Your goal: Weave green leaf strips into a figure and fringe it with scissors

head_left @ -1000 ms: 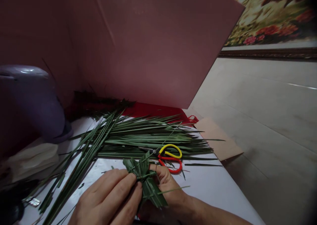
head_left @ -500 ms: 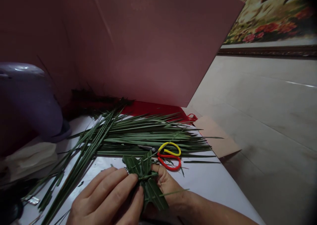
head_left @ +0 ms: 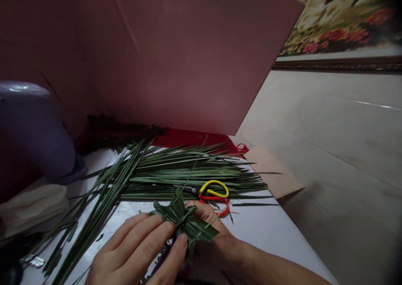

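Note:
Both hands pinch a small folded bundle of green leaf strips (head_left: 184,222) just above the white table (head_left: 266,230). My left hand (head_left: 138,253) comes from the lower left, with fingertips and thumb closed on the bundle's left side. My right hand (head_left: 216,239) grips the right side, its thumb on top. A thin strip is wound around the bundle's middle. Scissors with a yellow and a red handle (head_left: 213,195) lie right behind the bundle.
A heap of long green leaves (head_left: 176,170) lies across the table, with more strips (head_left: 94,218) slanting to the lower left. A pink board (head_left: 188,55) stands behind. A purple rounded object (head_left: 34,130) is at the left. Brown cardboard (head_left: 273,172) and tiled floor lie right.
The bundle has turned in my hands, its lower leaf ends swinging from pointing down to pointing right. My right thumb moved up over it.

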Motion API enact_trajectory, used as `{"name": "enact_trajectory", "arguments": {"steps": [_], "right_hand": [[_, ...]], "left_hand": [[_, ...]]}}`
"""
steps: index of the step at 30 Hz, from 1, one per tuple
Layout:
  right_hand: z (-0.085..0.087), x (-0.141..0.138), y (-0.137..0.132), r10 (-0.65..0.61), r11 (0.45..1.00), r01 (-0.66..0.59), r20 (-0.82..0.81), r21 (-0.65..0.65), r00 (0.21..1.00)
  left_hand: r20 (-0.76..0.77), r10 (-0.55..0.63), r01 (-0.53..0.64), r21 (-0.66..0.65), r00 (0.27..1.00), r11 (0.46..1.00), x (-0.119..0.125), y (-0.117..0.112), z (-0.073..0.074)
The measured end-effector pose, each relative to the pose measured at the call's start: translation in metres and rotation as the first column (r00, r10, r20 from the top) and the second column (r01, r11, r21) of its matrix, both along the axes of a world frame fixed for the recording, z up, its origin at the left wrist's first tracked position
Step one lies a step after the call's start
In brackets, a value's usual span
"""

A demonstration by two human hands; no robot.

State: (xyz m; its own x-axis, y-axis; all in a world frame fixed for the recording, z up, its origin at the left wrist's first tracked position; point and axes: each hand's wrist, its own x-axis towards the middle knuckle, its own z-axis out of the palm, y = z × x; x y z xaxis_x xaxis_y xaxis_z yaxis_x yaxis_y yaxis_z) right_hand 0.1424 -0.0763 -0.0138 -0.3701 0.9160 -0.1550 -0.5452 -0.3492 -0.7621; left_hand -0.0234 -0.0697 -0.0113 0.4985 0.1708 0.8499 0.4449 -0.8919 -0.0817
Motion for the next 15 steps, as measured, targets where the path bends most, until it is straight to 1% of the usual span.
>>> {"name": "enact_trajectory", "arguments": {"steps": [2, 3, 7, 9, 10, 11, 12, 13, 14, 15], "right_hand": [[-0.001, 0.001, 0.001, 0.072, 0.997, -0.073, -0.014, -0.019, 0.997], [-0.001, 0.002, 0.001, 0.073, 0.997, -0.073, -0.019, -0.008, 0.997], [-0.006, 0.005, 0.003, -0.072, 0.989, 0.068, 0.025, 0.133, 0.997], [-0.012, 0.008, 0.004, -0.048, 0.987, 0.039, 0.054, 0.158, 0.997], [-0.015, 0.009, 0.005, -0.029, 0.987, 0.019, 0.064, 0.159, 0.998], [-0.018, 0.011, 0.005, -0.016, 0.987, 0.003, 0.074, 0.162, 0.997], [-0.02, 0.012, 0.006, -0.007, 0.986, -0.007, 0.088, 0.168, 0.996], [-0.021, 0.014, 0.007, -0.007, 0.985, -0.012, 0.108, 0.173, 0.994], [-0.021, 0.015, 0.007, -0.015, 0.984, -0.009, 0.132, 0.18, 0.991], [-0.02, 0.015, 0.007, -0.022, 0.982, -0.01, 0.163, 0.189, 0.986]], "left_hand": [[0.038, -0.029, 0.032, -0.069, 0.999, 0.997, -0.001, -0.001, -0.001], [0.057, -0.053, 0.059, -0.106, 0.997, 0.993, -0.002, -0.001, -0.002], [0.142, -0.108, 0.142, -0.255, 0.984, 0.956, -0.01, 0.0, 0.0], [0.156, -0.103, 0.15, -0.324, 0.982, 0.934, -0.013, 0.0, 0.001], [0.181, -0.085, 0.148, -0.375, 0.98, 0.915, -0.014, 0.001, 0.002], [0.22, -0.047, 0.143, -0.444, 0.974, 0.885, -0.014, 0.001, 0.003], [0.305, 0.044, 0.139, -0.552, 0.951, 0.822, -0.013, 0.002, 0.004], [0.379, 0.142, 0.152, -0.645, 0.914, 0.749, -0.011, 0.003, 0.005], [0.418, 0.241, 0.177, -0.743, 0.876, 0.645, -0.009, 0.004, 0.007], [0.393, 0.31, 0.211, -0.848, 0.866, 0.486, -0.006, 0.005, 0.009]]}}
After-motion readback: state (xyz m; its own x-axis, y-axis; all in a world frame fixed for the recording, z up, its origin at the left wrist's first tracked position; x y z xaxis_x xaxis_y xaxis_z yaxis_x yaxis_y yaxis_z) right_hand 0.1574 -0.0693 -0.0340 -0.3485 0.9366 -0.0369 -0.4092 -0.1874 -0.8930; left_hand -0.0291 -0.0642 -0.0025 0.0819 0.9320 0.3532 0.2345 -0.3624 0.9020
